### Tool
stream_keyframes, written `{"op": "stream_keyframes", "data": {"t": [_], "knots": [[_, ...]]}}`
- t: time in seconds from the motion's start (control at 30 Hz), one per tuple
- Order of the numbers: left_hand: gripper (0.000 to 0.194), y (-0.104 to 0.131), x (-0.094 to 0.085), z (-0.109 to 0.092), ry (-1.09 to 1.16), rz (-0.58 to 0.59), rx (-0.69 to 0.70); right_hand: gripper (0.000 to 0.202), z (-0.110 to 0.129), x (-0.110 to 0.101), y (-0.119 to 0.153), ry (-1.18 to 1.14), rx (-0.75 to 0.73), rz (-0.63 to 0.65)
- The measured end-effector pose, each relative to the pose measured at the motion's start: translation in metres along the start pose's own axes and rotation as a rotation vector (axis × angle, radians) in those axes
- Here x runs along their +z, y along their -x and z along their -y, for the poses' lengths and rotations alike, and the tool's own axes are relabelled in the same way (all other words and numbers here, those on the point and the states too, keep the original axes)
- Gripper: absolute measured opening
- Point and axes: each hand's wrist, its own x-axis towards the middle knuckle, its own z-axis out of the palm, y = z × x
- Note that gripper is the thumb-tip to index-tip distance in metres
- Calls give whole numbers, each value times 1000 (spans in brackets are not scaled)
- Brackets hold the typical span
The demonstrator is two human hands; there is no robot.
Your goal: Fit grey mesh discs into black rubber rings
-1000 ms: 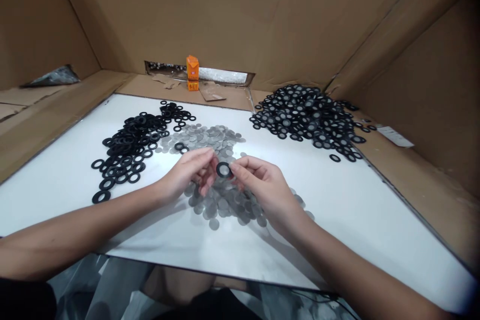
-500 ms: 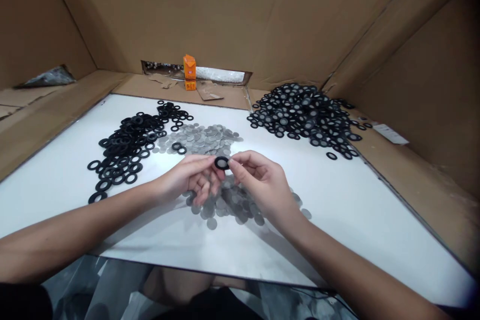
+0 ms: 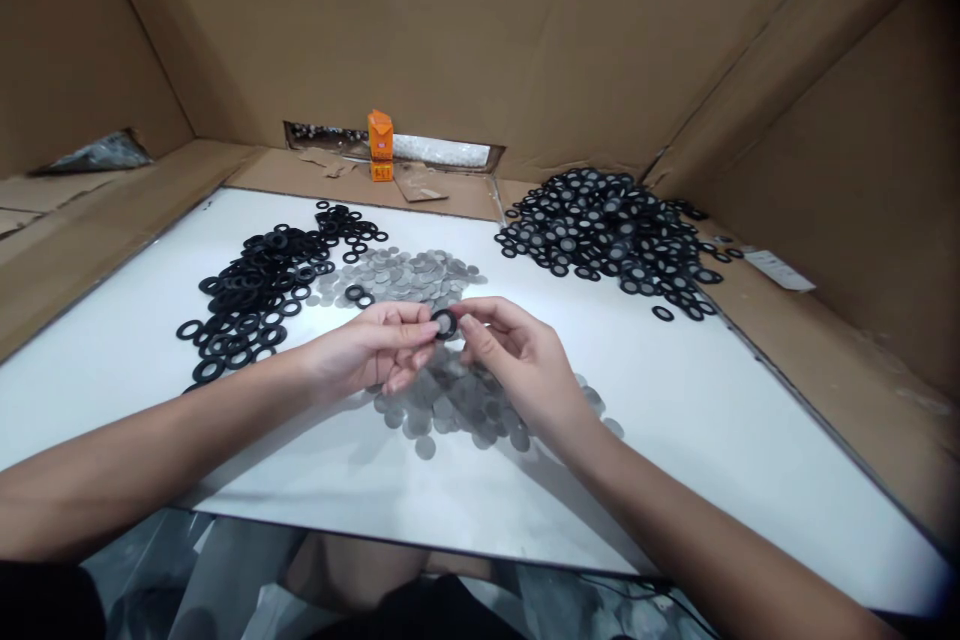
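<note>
Between my two hands is a black ring washer (image 3: 445, 324) with a grey disc in its middle, held above the table. My left hand (image 3: 382, 345) pinches its left edge, thumb on top. The thumb and fingers of my right hand (image 3: 517, 345) close on its right edge. Loose grey mesh-like discs (image 3: 442, 410) lie beneath and in front of the hands, and more grey discs (image 3: 409, 275) are spread behind them. To the left is a heap of black rings (image 3: 259, 280) with open centres. Two black rings (image 3: 360, 295) lie apart, beside the far discs.
A large pile of black rings with grey centres (image 3: 600, 225) stands at the back right of the white table (image 3: 675, 440). Cardboard walls (image 3: 480, 40) enclose the table. An orange carton (image 3: 381, 138) stands at a slot in the back wall. A white paper slip (image 3: 780, 270) lies on the right ledge.
My left thumb has moved onto the front of the ring, and the left fingers have curled in. The ring has turned slightly between the hands. The piles look the same.
</note>
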Motion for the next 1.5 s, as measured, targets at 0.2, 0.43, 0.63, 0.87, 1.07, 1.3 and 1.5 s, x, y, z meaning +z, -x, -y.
{"op": "stream_keyframes", "data": {"t": [0.2,0.43,0.63,0.87,1.07,1.3,1.5], "knots": [[32,-3,-1,5,-297,-79,58,28,6,-1,-4,-123,185,77],[33,0,15,10,-510,-225,162,28,3,1,-3,-193,210,71],[28,1,19,16,-669,-287,256,27,-3,7,-2,-213,198,-4],[30,3,18,15,-648,-335,273,29,0,3,-3,-204,198,50],[32,4,13,12,-617,-333,324,26,2,-5,-6,-301,272,179],[33,5,11,14,-609,-335,336,30,1,-1,-6,-266,250,175],[28,5,10,9,-798,-190,225,25,1,-6,-8,-156,203,217]]}}
